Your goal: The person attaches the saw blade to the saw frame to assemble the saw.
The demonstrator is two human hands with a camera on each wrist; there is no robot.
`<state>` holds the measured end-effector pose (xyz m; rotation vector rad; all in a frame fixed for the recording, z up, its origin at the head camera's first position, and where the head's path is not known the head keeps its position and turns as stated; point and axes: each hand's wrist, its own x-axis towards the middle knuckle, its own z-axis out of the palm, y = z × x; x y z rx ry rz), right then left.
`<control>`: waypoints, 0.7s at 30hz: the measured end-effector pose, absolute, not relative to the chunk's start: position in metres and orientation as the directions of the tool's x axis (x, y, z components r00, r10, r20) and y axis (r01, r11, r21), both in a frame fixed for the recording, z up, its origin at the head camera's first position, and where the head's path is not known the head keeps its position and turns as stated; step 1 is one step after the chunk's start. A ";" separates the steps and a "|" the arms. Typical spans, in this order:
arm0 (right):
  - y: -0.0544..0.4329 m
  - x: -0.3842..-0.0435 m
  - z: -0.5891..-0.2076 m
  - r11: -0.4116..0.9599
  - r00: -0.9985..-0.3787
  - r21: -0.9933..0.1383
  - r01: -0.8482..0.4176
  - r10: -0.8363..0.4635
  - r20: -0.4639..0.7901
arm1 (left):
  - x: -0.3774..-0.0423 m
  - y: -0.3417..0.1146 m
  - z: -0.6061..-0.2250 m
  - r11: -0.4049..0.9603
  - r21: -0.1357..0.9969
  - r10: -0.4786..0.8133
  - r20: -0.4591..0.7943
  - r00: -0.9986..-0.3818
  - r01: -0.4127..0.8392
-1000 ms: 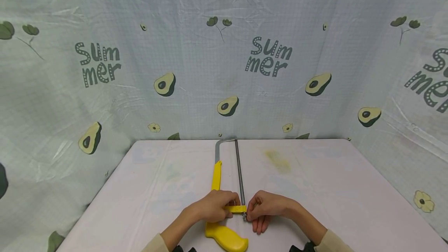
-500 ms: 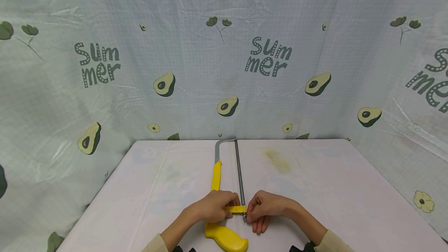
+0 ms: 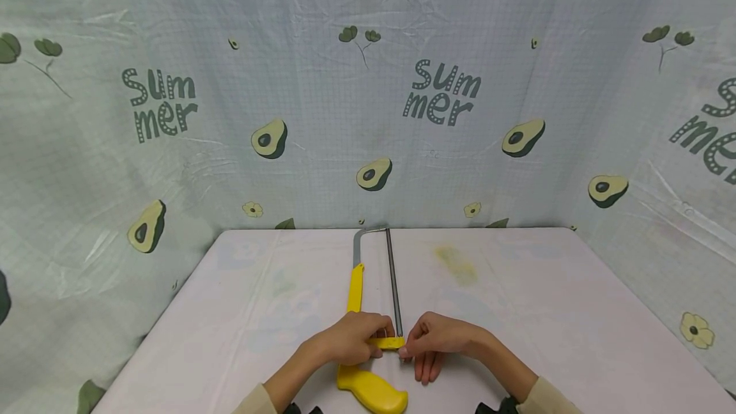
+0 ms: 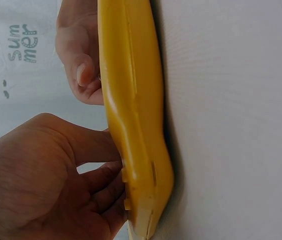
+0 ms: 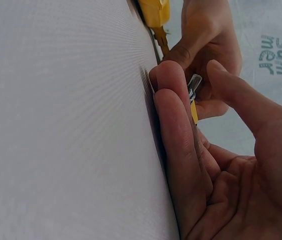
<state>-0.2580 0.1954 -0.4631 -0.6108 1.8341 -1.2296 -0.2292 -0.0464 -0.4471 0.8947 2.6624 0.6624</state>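
A hacksaw with a yellow handle (image 3: 374, 391) lies on the table, its grey frame arm reaching to the back and its blade (image 3: 393, 286) along the right side. My left hand (image 3: 359, 337) grips the yellow frame just ahead of the handle, fingers at the short yellow crosspiece (image 3: 388, 343). At the blade's near end my right hand (image 3: 434, 337) has thumb and forefinger on the small metal wing nut (image 5: 195, 82); its other fingers rest low by the tabletop. From the left wrist, the yellow handle (image 4: 136, 100) hides part of both hands.
A pale table (image 3: 276, 312) carries the saw, with a yellowish stain (image 3: 457, 265) right of the blade. Behind and at both sides hangs a light cloth (image 3: 322, 94) printed with avocados and lettering.
My right thumb and forefinger have shifted slightly left, now covering the metal end of the screw that showed before. The left hand and hacksaw stay in place.
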 end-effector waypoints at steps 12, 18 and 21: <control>0.193 -0.255 -0.460 0.418 -0.564 -0.907 0.056 -0.736 -0.374 | -0.228 -0.047 -0.445 0.709 0.515 0.609 -0.101 -0.787 0.483; 0.192 -0.255 -0.461 0.420 -0.572 -0.906 0.049 -0.732 -0.370 | -0.229 -0.047 -0.447 0.706 0.512 0.615 -0.101 -0.782 0.489; 0.192 -0.256 -0.461 0.419 -0.575 -0.907 0.041 -0.732 -0.365 | -0.231 -0.048 -0.448 0.707 0.509 0.617 -0.105 -0.780 0.490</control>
